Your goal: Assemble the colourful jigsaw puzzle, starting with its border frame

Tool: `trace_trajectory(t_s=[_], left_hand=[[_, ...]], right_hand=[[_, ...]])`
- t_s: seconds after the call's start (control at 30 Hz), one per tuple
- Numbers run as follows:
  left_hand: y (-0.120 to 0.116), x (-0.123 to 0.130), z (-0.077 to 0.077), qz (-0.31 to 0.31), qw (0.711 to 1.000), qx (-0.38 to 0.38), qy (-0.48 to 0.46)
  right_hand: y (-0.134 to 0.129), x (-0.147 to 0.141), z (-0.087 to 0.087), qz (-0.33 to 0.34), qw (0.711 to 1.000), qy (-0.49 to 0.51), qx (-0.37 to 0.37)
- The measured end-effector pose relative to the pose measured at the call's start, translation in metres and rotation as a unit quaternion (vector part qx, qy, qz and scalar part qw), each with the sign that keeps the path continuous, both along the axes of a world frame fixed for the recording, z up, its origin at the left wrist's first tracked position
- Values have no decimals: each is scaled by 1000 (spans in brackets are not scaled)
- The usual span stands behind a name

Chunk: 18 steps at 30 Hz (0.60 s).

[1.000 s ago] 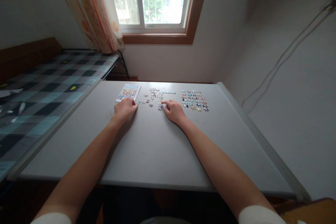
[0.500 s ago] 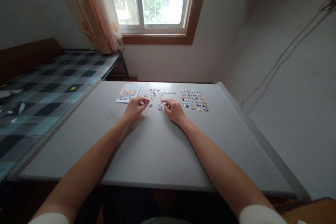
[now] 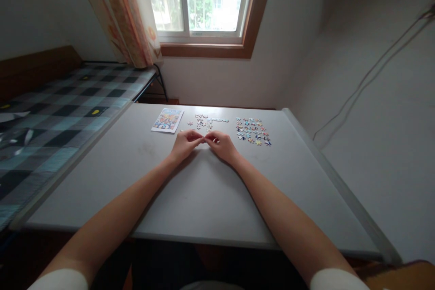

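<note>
Puzzle pieces point(image 3: 253, 131) lie on the table point(image 3: 210, 190) near both hands point(image 3: 185, 146) point(image 3: 221, 146), fingertips pinched closed, any held piece unclear.

I see a pale grey tabletop point(image 3: 204, 190) and a checked bedsheet point(image 3: 68, 99) in black, grey and light blue, marked with yellow patches. From here, the curtain point(image 3: 125, 18) reads orange and cream with a floral pattern, the window frame point(image 3: 249, 41) reddish brown. My jigsaw pieces point(image 3: 253, 131) show mixed blue, orange, yellow and white; the picture sheet point(image 3: 167, 120) is multicoloured, white-edged.
</note>
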<state>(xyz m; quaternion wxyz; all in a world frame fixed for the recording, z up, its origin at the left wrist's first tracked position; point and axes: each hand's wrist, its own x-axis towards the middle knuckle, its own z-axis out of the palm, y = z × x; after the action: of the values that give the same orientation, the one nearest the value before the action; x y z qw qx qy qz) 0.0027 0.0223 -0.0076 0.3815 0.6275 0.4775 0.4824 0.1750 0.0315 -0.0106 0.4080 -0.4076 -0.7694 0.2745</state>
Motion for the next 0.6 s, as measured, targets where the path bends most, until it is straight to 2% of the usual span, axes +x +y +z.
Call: trace_trajectory(t_s=[0.27, 0.47, 0.53, 0.6], left_hand=[[2, 2, -8, 6, 999, 37, -30], [2, 2, -10, -13, 998, 5, -58], [2, 0, -9, -10, 1000, 25, -10], [1, -2, -9, 4, 994, 71, 85]], right_hand=[[4, 2, -3, -1, 997, 58, -41], [6, 1, -5, -1, 996, 74, -40], [7, 1, -5, -3, 997, 73, -38], [9, 4, -4, -10, 997, 66, -34]])
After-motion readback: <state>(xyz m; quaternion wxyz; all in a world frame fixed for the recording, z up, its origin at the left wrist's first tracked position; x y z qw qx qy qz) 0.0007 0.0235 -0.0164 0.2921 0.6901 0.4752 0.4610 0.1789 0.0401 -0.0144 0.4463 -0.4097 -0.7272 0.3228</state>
